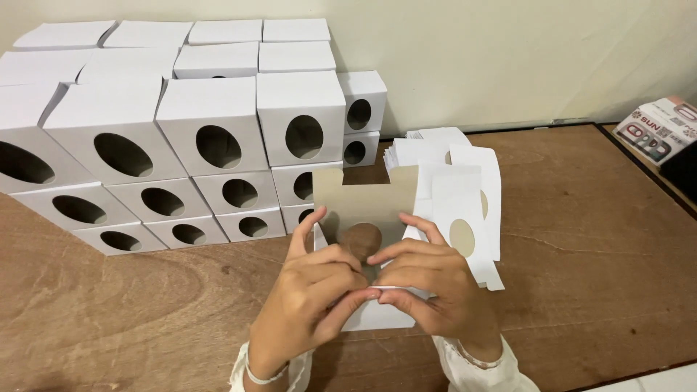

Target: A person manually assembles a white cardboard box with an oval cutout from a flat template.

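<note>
Blank in hand: I hold a flat cardboard blank [361, 210] upright over the surface, grey-brown inner side toward me, its oval window just above my fingers.
Left hand: my left hand [314, 290] is closed on the blank's lower left part, thumb and fingers pinching the card near the window.
Right hand: my right hand [434, 283] is closed on the lower right part, fingertips meeting the left ones at a white flap along the bottom edge.
State of the blank: it looks flat and unfolded to me; no walls stand up yet, so I judge this box barely begun.
Loose blanks: just behind my right hand lies a fanned pile of flat blanks [457, 189], white side up, one showing its oval cut-out. I cannot count them, so how much is left is unclear, but a fair stack remains.
Finished boxes: to the left, against the wall, stands a stack of folded white boxes [210, 138], each with an oval window facing me, several rows high and deep. That reads as a good share already done.
Surface: a brown wooden surface [595, 239] carries everything.
Far right: a small printed box [662, 129] sits at the edge, well apart from my hands.
</note>
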